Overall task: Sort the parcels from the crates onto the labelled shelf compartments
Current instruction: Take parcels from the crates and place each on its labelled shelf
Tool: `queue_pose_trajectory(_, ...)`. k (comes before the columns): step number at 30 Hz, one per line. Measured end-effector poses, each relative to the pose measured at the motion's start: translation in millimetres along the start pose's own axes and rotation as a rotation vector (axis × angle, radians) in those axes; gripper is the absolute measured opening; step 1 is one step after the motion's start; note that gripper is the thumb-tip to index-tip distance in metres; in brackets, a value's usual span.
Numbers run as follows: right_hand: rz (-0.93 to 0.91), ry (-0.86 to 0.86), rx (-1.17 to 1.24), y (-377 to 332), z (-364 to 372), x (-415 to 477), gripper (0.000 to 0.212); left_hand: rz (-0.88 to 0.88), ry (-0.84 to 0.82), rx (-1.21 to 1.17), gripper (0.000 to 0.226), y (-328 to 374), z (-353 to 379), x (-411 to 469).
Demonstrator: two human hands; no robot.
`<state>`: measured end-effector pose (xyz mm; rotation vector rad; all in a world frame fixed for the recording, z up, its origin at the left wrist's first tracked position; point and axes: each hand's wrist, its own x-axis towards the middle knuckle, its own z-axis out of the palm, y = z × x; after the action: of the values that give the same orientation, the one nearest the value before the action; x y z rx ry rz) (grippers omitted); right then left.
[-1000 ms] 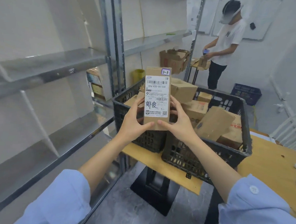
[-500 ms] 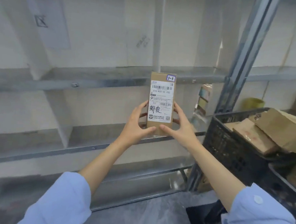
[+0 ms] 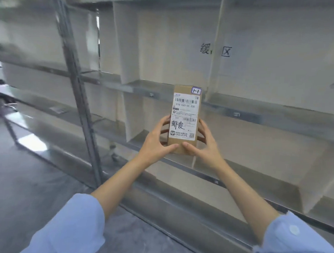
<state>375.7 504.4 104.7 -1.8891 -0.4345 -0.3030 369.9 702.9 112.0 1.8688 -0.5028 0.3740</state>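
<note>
Head view: a tall, narrow cardboard parcel (image 3: 183, 147) is held upright in both hands, in front of a grey metal shelf rack (image 3: 241, 113) and not set down in any compartment. In the picture its top overlaps the front edge of the middle shelf board, and its lower end lies over a white divider (image 3: 127, 122) of the level below. Left hand (image 3: 156, 143): the thumb is pressed on the lower front face and the fingers (image 3: 164, 124) are wrapped round the left edge, so it grips the parcel. Right hand (image 3: 209, 146): mirror grip, with the thumb on the lower front face, just apart from the left thumb, and the fingers (image 3: 201, 132) curled round the right edge. A white shipping label (image 3: 185, 111) covers most of the front face, with a barcode, the printed code "516-K20-00 030", black handwritten characters and a QR code at the lower right. A small sticker (image 3: 196, 91) at the top right corner carries a pen mark reading "H" or "1-1"; I cannot tell which. Handwritten characters (image 3: 215, 50) are on the back panel of the upper compartment. A rack upright (image 3: 76, 93) stands to the left. The floor (image 3: 22, 176) is grey, and the left part of the picture is blurred. Light blue sleeves (image 3: 74, 228) are pushed up both forearms.
</note>
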Motion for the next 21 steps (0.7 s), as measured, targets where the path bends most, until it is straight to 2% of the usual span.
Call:
queue_pose_trajectory(5, -0.029, -0.037, 0.118, -21, 114, 66, 0.079, -0.015, 0.103, 0.094, 0.089, -39, -108, 3)
queue_pose_trajectory(12, -0.079, -0.072, 0.108, -48, 234, 135, 0.081, -0.027, 0.154, 0.115, 0.088, -86, -228, 19)
queue_pose_trajectory(15, -0.07, -0.067, 0.096, -52, 270, 162, 0.086, -0.026, 0.161, 0.114, 0.088, -110, -261, 30)
queue_pose_trajectory(21, -0.085, -0.052, 0.087, -50, 327, 221, 0.079, -0.049, 0.211, 0.094, 0.084, -159, -310, 67)
